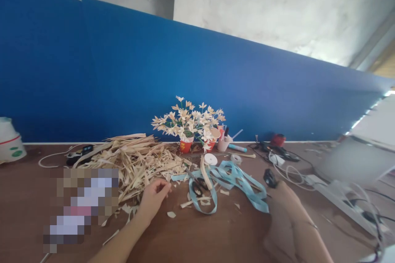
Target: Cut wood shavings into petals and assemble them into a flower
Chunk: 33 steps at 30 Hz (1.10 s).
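My left hand (154, 197) is low over the table beside a heap of dry corn husks (138, 164). Its fingers curl towards the thumb, and whatever may be between them is hidden. On the right, my right hand (285, 193) is blurred and closed round a small black tool (270, 177), whose kind I cannot make out. Between the hands lie a looped light-blue ribbon (228, 174) and dark-handled scissors (197, 187), partly under the ribbon. Husk scraps (171, 214) are scattered close to my left hand. Behind them stand cream husk flowers (189, 119) in small red pots (185, 146).
A white power strip (342, 201) with cables lies at right. At the back are a pen cup (222, 144), a tape roll (236, 159) and a white disc (210, 159). A blurred-out object (82, 209) lies at left. A blue partition (197, 70) borders the table.
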### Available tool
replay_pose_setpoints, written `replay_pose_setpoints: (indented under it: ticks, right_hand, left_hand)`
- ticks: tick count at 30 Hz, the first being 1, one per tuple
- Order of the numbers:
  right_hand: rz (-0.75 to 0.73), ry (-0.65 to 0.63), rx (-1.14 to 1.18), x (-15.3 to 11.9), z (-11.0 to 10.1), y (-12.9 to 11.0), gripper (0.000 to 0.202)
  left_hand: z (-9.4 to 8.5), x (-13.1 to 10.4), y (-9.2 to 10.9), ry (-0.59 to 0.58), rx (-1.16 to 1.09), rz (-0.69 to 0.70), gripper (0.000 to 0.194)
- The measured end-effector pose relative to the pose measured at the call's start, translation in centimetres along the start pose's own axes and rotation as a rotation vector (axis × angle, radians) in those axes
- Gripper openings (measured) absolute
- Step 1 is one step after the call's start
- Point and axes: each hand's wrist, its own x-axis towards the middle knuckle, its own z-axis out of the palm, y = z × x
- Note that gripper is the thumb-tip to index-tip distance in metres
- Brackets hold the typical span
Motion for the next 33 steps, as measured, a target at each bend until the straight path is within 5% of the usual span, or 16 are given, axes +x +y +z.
replay_pose_setpoints:
  ticks: [4,13,21,27,33]
  right_hand:
    - [0.041,-0.112,0.153,-0.2,1.3,1.1,0.007]
    - [-0.057,-0.270,0.633,-1.4,5.8,-4.0,0.009]
    - [-0.162,-0.462,0.777,-3.7,6.6,-7.5,0.034]
    - [0.040,-0.201,0.647,-0.7,5.1,-3.3,0.010]
    - [0.091,-0.090,0.484,1.6,3.6,1.1,0.005]
  left_hand:
    - [0.1,0.0,0.0,-0.011,0.006,0.003,0.025]
    - [-0.1,0.2,-0.4,-0.023,-0.001,-0.003,0.028]
    - [-0.1,0.3,-0.6,-0.030,-0.001,-0.010,0.026]
    - [-0.1,0.4,-0.7,-0.033,0.001,-0.011,0.026]
    - [0.0,0.3,-0.6,-0.030,-0.002,-0.002,0.025]
